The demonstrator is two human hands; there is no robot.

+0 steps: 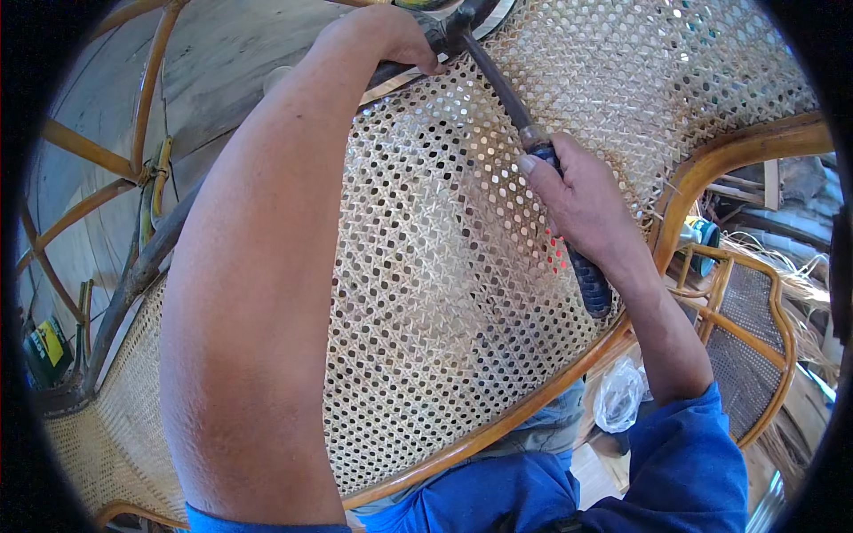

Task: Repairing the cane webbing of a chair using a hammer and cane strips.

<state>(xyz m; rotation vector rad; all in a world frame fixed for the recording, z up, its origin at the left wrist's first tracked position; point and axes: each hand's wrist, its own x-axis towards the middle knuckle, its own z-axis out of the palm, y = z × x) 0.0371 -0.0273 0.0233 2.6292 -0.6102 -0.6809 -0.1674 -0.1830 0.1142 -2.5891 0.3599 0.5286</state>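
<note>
My right hand [582, 195] is wrapped round the black ribbed grip of a hammer [506, 89]. The hammer's dark shaft slants up to its head, which lies at the edge of the woven cane sheet [400, 293]. Beside the head, at the far edge of the sheet, my left hand [391, 35] is bent over a dark rail [169, 235]. Its thumb points down at the cane's edge, while most of its fingers are hidden. A light strip [391, 84] runs along that edge. My left forearm covers much of the sheet's left part.
A brown curved cane frame [498, 431] borders the sheet on the near and right sides. Bent poles [98, 151] stand at the left over grey boards. To the right are a small rattan chair [751, 311], a clear plastic bag [619, 395] and loose fibre strands [782, 258].
</note>
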